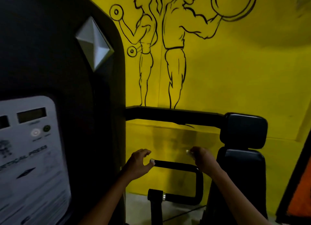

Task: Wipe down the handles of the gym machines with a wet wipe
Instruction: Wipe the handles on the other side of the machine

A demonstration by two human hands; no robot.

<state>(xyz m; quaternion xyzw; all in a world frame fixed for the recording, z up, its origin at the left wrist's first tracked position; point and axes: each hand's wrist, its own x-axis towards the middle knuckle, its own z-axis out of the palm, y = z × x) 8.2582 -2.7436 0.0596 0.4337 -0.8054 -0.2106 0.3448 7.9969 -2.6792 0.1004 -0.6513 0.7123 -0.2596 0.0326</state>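
The black U-shaped handle (pixel 176 165) of the press machine juts out low in the middle, with a pale cap at its left end. My left hand (pixel 138 163) hovers at that end, fingers loosely curved above the bar and thumb beside the cap, without closing round it. My right hand (pixel 202 158) is just above the handle's right bend, fingers curled, and pinches a small pale wet wipe (pixel 188 152) that is blurred and mostly hidden by the fingers.
The machine's black housing (pixel 58 56) with a grey instruction panel (pixel 30 154) fills the left. A black padded seat back (pixel 244 132) stands at right, below a black crossbar (pixel 168 114). A yellow wall (pixel 235 73) with painted lifters lies behind.
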